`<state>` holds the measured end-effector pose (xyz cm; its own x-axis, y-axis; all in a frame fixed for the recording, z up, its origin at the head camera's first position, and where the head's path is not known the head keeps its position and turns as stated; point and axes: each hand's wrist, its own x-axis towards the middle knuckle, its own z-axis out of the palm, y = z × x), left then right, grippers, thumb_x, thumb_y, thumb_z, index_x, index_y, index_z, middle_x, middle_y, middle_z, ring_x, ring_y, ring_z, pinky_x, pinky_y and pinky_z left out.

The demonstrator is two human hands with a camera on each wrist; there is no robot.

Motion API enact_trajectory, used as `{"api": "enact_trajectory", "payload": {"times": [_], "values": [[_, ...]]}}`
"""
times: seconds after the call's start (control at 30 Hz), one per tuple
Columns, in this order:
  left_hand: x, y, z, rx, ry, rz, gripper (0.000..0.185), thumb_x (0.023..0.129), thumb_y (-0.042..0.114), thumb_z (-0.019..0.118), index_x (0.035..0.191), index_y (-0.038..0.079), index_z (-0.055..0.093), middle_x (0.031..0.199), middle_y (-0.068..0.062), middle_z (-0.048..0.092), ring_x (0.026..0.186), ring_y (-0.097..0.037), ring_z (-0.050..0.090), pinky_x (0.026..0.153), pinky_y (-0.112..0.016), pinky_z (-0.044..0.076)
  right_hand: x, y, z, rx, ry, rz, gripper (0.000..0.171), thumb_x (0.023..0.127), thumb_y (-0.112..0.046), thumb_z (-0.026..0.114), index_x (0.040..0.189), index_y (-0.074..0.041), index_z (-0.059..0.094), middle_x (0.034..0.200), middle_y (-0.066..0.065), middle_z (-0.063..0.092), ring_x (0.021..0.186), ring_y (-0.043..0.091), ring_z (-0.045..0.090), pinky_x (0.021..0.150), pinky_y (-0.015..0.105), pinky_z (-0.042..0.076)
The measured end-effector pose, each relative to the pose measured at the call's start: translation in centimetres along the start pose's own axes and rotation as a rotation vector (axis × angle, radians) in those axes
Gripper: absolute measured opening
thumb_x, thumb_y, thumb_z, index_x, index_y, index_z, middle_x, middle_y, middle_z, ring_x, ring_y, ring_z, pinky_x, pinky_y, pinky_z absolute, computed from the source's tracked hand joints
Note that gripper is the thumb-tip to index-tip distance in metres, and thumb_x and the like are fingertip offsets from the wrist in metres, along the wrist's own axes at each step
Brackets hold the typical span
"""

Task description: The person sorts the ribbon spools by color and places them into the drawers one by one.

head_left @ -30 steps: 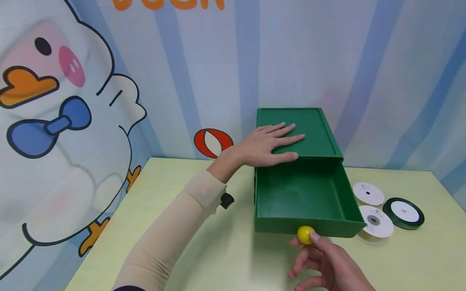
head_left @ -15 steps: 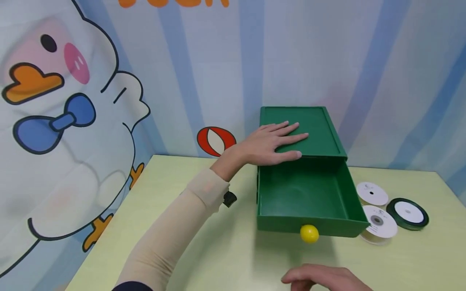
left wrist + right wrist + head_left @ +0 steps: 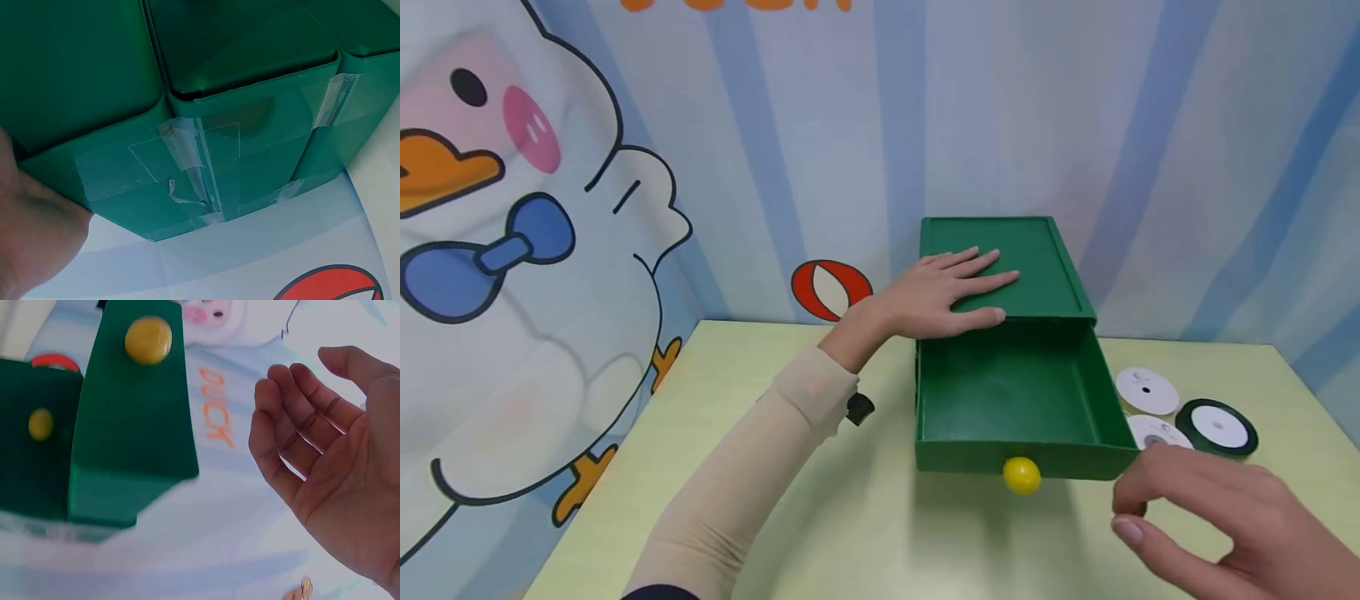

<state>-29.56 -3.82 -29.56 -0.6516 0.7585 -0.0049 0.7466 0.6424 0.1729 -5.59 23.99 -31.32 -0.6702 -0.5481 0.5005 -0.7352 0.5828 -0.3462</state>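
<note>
A green box (image 3: 1000,250) stands at the back of the table, and its green drawer (image 3: 1022,400) is pulled out toward me and holds nothing. A yellow knob (image 3: 1022,475) sticks out of the drawer front (image 3: 125,412). My left hand (image 3: 951,287) lies flat on the box top with straight fingers. The left wrist view shows only the box's taped green side (image 3: 187,169). My right hand (image 3: 1210,517) hovers at the lower right, fingers loosely curved and holding nothing, in front of the ribbon spools. It is clear of the knob.
Two white ribbon spools (image 3: 1146,390) (image 3: 1153,432) and a dark green one (image 3: 1217,427) lie right of the drawer. A small black object (image 3: 859,408) sits by my left forearm. The pale yellow table (image 3: 880,533) meets a cartoon-printed backdrop (image 3: 550,208) behind and on the left.
My right hand let go of the yellow knob, dropped back toward me, then moved right to the spools. The drawer stays pulled out. My left hand has not moved.
</note>
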Motion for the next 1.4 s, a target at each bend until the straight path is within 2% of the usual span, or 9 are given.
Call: {"api": "enact_trajectory", "payload": {"times": [0.1, 0.17, 0.33, 0.53, 0.63, 0.77, 0.93, 1.1, 1.4], "values": [[0.1, 0.1, 0.2, -0.003, -0.013, 0.011, 0.066, 0.110, 0.058, 0.043, 0.170, 0.038, 0.023, 0.179, 0.006, 0.008, 0.166, -0.017, 0.001, 0.134, -0.043, 0.005, -0.3, 0.4, -0.7, -0.124, 0.093, 0.087, 0.049, 0.078, 0.003, 0.089, 0.101, -0.034, 0.067, 0.089, -0.026, 0.060, 0.076, -0.004, 0.056, 0.071, 0.009, 0.045], [0.2, 0.2, 0.2, -0.007, -0.015, 0.018, 0.066, 0.111, 0.058, 0.042, 0.170, 0.037, 0.022, 0.179, 0.006, 0.007, 0.166, -0.017, 0.001, 0.134, -0.043, 0.004, -0.4, 0.9, -1.2, -0.238, 0.110, 0.188, 0.034, 0.086, -0.002, 0.085, 0.102, -0.028, 0.069, 0.088, -0.021, 0.062, 0.075, -0.002, 0.057, 0.073, 0.007, 0.044], [0.4, 0.3, 0.0, -0.009, -0.002, 0.028, 0.065, 0.111, 0.058, 0.041, 0.170, 0.038, 0.022, 0.179, 0.006, 0.007, 0.166, -0.017, 0.000, 0.134, -0.041, 0.004, -0.4, 3.7, -1.9, -0.358, 0.079, 0.341, 0.016, 0.099, -0.016, 0.076, 0.114, -0.012, 0.070, 0.094, -0.004, 0.069, 0.081, 0.013, 0.063, 0.074, 0.011, 0.044], [0.1, 0.2, 0.3, -0.014, 0.006, 0.018, 0.065, 0.111, 0.058, 0.041, 0.170, 0.038, 0.022, 0.179, 0.007, 0.007, 0.166, -0.016, 0.000, 0.134, -0.042, 0.004, -0.2, 9.6, -0.9, -0.166, -0.082, 0.380, 0.019, 0.100, -0.017, 0.075, 0.119, -0.013, 0.073, 0.112, 0.003, 0.073, 0.088, 0.010, 0.069, 0.068, 0.025, 0.055], [-0.1, 0.0, 0.5, -0.013, 0.015, 0.022, 0.065, 0.110, 0.059, 0.041, 0.170, 0.038, 0.023, 0.179, 0.007, 0.009, 0.166, -0.016, 0.001, 0.134, -0.043, 0.005, -0.4, 12.0, 0.0, -0.114, -0.174, 0.429, 0.023, 0.101, -0.017, 0.075, 0.122, -0.008, 0.072, 0.121, 0.012, 0.072, 0.099, 0.025, 0.072, 0.073, 0.028, 0.058], [-0.5, -0.2, 0.6, -0.012, 0.020, 0.019, 0.065, 0.110, 0.060, 0.041, 0.169, 0.039, 0.024, 0.179, 0.007, 0.009, 0.166, -0.016, 0.002, 0.134, -0.042, 0.004, -0.9, 14.3, 1.0, -0.123, -0.242, 0.462, 0.028, 0.099, -0.017, 0.077, 0.121, -0.001, 0.071, 0.117, 0.015, 0.072, 0.104, 0.036, 0.071, 0.074, 0.033, 0.057], [-1.2, -0.2, 0.6, -0.014, 0.013, -0.001, 0.065, 0.110, 0.059, 0.041, 0.169, 0.039, 0.023, 0.179, 0.007, 0.009, 0.166, -0.016, 0.002, 0.134, -0.043, 0.005, -1.5, 16.2, 1.8, -0.096, -0.302, 0.490, 0.025, 0.098, -0.016, 0.077, 0.116, 0.001, 0.071, 0.110, 0.012, 0.072, 0.100, 0.035, 0.070, 0.076, 0.044, 0.057], [-1.2, 0.0, 0.4, -0.018, 0.011, -0.002, 0.066, 0.110, 0.060, 0.042, 0.169, 0.038, 0.024, 0.179, 0.007, 0.009, 0.166, -0.017, 0.002, 0.134, -0.044, 0.006, -2.3, 17.7, 2.0, -0.139, -0.317, 0.510, 0.019, 0.094, -0.018, 0.082, 0.102, -0.005, 0.071, 0.103, 0.010, 0.069, 0.091, 0.029, 0.065, 0.072, 0.041, 0.053], [-0.9, 0.2, -0.1, -0.022, 0.032, 0.000, 0.066, 0.109, 0.058, 0.044, 0.169, 0.037, 0.026, 0.179, 0.006, 0.011, 0.166, -0.017, 0.004, 0.133, -0.044, 0.007, -2.9, 18.2, 1.8, -0.102, -0.411, 0.553, 0.040, 0.080, -0.037, 0.093, 0.090, -0.016, 0.060, 0.113, 0.014, 0.058, 0.097, 0.030, 0.054, 0.074, 0.039, 0.046]]}}
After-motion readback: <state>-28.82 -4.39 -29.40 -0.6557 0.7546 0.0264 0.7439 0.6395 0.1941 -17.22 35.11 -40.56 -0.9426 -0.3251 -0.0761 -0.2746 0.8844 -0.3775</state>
